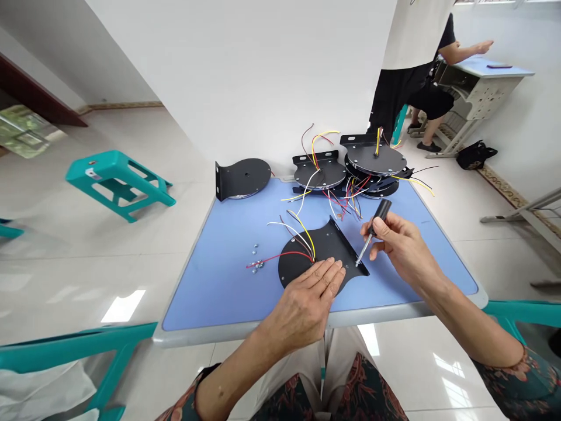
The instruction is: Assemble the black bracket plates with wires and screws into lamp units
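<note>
Left fingers (322, 279) lie open and flat on a black metal bracket plate (298, 270), which sits on a blue table (205, 292). Right fingers (385, 227) clench a black-handled screwdriver (379, 215), its tip at the plate's flange (346, 248); both forearms reach forward over the table edge (245, 327).

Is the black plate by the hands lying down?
Lying down: the black metal plate rests flat on the blue tabletop under the left hand.

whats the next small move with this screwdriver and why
I'd probably set the tip of the screwdriver squarely and turn gently: the right hand holds it at the bracket flange, and the left hand pins the black plate flat on the blue table.
</note>
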